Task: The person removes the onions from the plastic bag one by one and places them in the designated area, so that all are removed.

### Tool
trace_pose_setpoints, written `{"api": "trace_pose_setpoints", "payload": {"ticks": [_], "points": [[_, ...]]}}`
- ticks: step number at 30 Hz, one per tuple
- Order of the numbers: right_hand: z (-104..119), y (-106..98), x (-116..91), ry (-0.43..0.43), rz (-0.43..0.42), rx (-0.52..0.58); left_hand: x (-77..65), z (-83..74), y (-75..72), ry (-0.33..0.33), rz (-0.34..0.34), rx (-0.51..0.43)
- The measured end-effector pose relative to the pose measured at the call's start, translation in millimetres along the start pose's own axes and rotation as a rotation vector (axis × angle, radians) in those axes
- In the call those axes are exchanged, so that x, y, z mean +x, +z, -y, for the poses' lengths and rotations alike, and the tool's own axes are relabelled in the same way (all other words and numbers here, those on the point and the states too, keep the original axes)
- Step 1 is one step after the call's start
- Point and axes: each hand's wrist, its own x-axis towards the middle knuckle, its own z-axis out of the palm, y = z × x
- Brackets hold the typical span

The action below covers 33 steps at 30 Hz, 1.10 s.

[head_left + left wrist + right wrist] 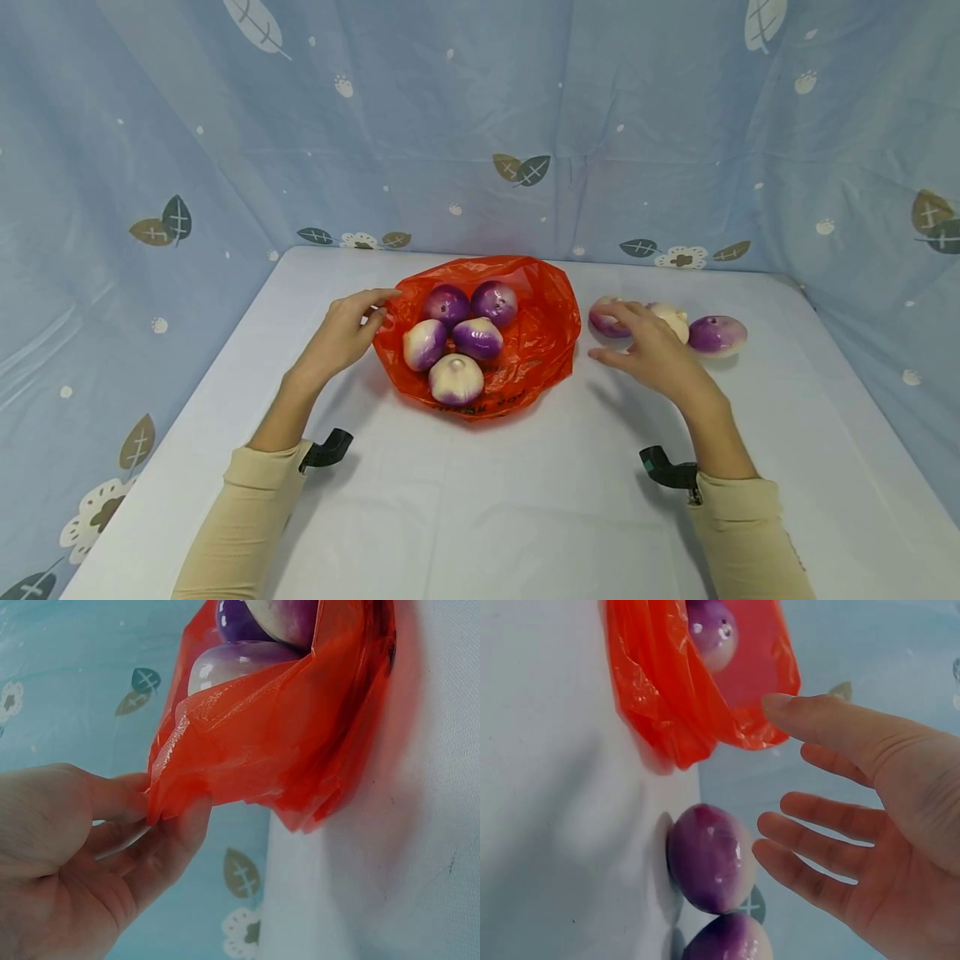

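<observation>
A red plastic bag (543,337) lies with its mouth spread wide on the table, and several glossy purple-and-white onions (457,381) sit inside it. My left hand (348,329) pinches the left rim of the bag between thumb and fingers, as the left wrist view shows. To the right of the bag, my right hand (663,354) hovers with its fingers spread and nothing in them. Beside and behind it three more onions (717,336) rest in a row, partly covered by the hand. The right wrist view shows the nearest onion (711,859) just beyond the fingertips, apparently apart from them.
A white cloth (480,500) covers the table. Behind and along both sides hangs a pale blue curtain (450,125) with leaf and flower prints. A black wrist mount (327,450) sticks out from the left sleeve, and a similar mount (667,471) from the right.
</observation>
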Motion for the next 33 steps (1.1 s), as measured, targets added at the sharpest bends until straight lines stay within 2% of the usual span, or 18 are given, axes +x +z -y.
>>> {"api": "trace_pose_setpoints", "payload": {"ticks": [5, 11, 19, 28, 33], "points": [[2, 5, 1, -0.007, -0.003, 0.001, 0.3, -0.4, 0.2, 0.007, -0.007, 0.002], [6, 12, 4, -0.063, -0.014, -0.025, 1.4, 0.0, 1.0, 0.019, -0.016, -0.002], [14, 17, 4, -0.037, 0.029, -0.017, 1.3, -0.3, 0.9, 0.015, -0.012, -0.009], [21, 23, 6, -0.086, 0.026, -0.024, 0.9, 0.2, 0.8, 0.026, -0.014, -0.003], [26, 26, 6, -0.085, 0.028, -0.022, 0.8, -0.3, 0.7, 0.028, -0.018, -0.006]]}}
